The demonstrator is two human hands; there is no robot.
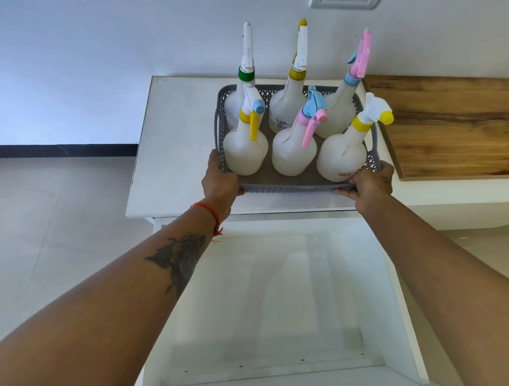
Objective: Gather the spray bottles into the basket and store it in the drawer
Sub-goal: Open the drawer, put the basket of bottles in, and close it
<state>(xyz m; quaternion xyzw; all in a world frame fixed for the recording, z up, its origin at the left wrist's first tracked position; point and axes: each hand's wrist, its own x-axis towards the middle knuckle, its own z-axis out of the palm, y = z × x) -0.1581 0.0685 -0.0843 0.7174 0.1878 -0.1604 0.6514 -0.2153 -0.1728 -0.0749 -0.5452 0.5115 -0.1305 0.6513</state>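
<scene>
The fingertips of the left hand [220,179] and the right hand [367,183] are hidden under and behind the near rim of the grey perforated plastic basket [286,189], so the exact grip cannot be read. The lower bodies of the three rear white spray bottles [286,110] are covered by the front three. The printed label on the middle rear bottle is too small to read. A white wall plate [344,3] is cut off by the top edge, and the open white drawer [275,303] by the bottom edge.
</scene>
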